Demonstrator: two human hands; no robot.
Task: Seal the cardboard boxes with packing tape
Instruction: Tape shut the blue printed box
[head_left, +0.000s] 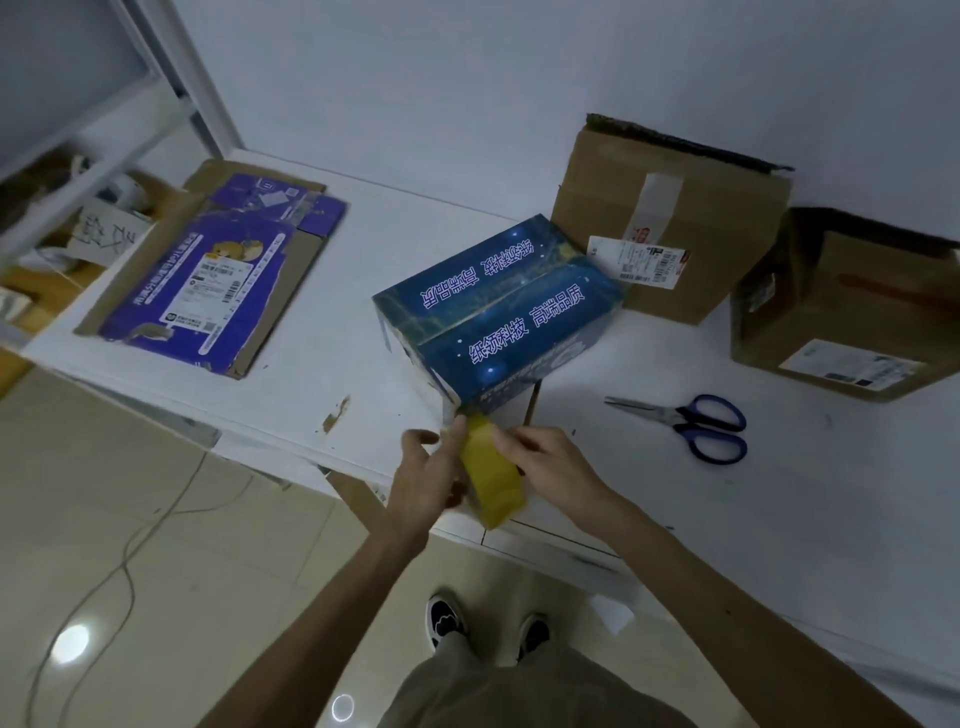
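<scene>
While left hand (423, 470) is gripping yellow tape roll (493, 475), right hand (543, 457) pinching its edge, I'm risking loose strip folding onto itself.

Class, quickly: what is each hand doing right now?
Left hand: grips the tape roll.
Right hand: pinches the tape roll too.

Blue printed box (498, 312) with yellow tape roll (493, 470) at its near corner
</scene>
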